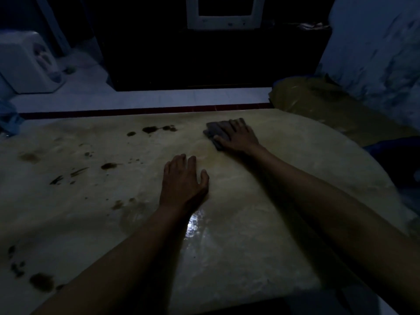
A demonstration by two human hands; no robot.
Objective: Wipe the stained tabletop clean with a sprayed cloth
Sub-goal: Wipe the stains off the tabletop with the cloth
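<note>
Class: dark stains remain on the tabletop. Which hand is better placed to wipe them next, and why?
Right. The right hand already presses the cloth near the far stains; the left hand rests bare on the tabletop.

Dim room: pale tiled floor [141, 96], dark cabinet [204, 60] bearing a white-framed monitor [225, 19], white appliance [27, 62] at left.

A dim room in a home: behind the low table [261, 201] are a white tiled floor [136, 96], an old white monitor [225, 19] and a water dispenser [29, 62].
</note>
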